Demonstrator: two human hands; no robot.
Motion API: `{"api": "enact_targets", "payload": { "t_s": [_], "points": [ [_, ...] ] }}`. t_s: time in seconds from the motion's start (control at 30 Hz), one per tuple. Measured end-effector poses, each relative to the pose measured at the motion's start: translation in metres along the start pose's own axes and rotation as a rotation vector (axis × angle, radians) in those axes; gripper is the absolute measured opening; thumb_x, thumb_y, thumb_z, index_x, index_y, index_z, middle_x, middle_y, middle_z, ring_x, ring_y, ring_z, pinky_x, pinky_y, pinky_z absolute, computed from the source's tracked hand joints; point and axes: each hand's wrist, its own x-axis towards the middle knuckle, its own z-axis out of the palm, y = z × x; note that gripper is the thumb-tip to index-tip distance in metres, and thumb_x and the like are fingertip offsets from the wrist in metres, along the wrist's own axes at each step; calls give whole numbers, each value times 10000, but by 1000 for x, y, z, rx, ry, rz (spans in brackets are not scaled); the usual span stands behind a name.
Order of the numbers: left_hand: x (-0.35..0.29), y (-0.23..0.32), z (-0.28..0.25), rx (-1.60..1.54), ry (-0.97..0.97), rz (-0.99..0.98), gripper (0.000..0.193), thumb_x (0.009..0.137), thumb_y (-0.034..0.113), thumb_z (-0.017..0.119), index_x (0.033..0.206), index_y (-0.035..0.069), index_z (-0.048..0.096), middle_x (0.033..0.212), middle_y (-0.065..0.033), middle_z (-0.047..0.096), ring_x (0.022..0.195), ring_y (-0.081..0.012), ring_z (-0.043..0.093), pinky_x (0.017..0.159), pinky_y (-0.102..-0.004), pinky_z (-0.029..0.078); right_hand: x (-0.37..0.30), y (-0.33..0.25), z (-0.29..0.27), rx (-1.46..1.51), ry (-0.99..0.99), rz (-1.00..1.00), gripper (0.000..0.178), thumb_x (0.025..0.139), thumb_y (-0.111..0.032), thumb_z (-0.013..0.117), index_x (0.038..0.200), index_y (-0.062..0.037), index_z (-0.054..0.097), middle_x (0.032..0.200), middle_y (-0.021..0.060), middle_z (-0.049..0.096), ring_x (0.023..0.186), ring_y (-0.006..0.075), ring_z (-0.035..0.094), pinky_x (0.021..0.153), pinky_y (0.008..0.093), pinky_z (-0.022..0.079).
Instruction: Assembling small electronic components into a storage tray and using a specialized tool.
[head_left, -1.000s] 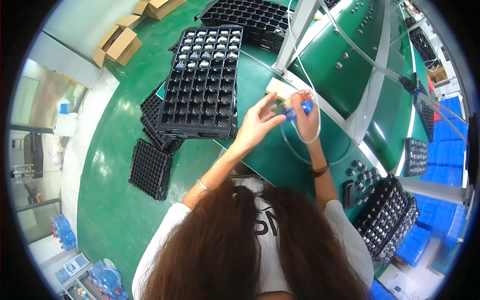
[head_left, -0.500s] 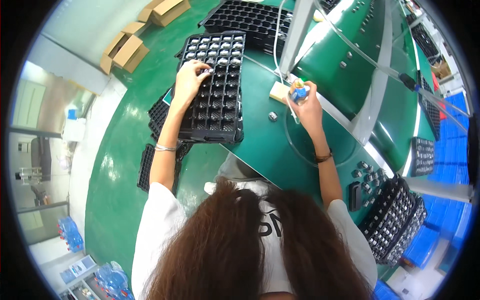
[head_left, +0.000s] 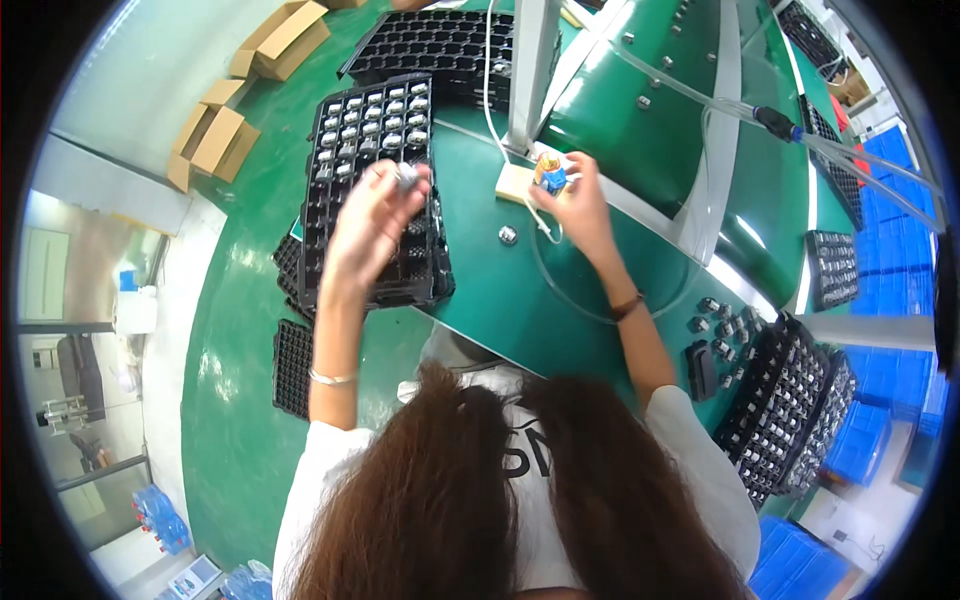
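Observation:
My left hand (head_left: 375, 220), blurred by motion, is raised over the black compartment tray (head_left: 442, 265). Its fingertips close on a small silvery metal part (head_left: 406, 178). Small metal parts fill the far rows of the tray, while my forearm covers some of the nearer cells. My right hand (head_left: 588, 208) grips a small blue device with an amber top (head_left: 551, 176) by its side, just above a pale yellow block (head_left: 515, 184). A white cord (head_left: 493, 90) runs down near these fingers. One loose metal part (head_left: 508, 235) lies on the green table between my hands.
Stacked black trays (head_left: 430, 50) stand at the far side, next to a grey post (head_left: 530, 80). At the right lie loose parts (head_left: 725, 325), a black case (head_left: 702, 370) and filled trays (head_left: 780, 410). A clear hose (head_left: 560, 285) loops over the table.
My left hand has lifted from a tray cell with a metal part between its fingers. My right hand keeps its hold on the blue device. The whole view has shifted.

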Motion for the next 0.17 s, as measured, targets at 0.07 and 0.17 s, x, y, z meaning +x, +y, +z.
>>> {"api": "enact_targets", "payload": {
  "t_s": [0.07,0.17],
  "points": [
    [-4,-33,9,-132,-42,-96,209,944,178,494,1061,5,502,1062,-169,580,963,-207,570,865,-262,490,10,-3,12,-67,-47,-46,535,712,-272,771,1099,-39,485,931,176,617,866,288,631,728,351,487],
    [-14,-68,31,-201,17,-221,301,948,218,494,1155,0,484,1099,-177,566,989,-213,563,891,-272,473,29,24,21,-54,-56,-36,528,735,-332,744,1127,-73,503,961,181,639,899,303,643,748,356,494]
  ]
}}
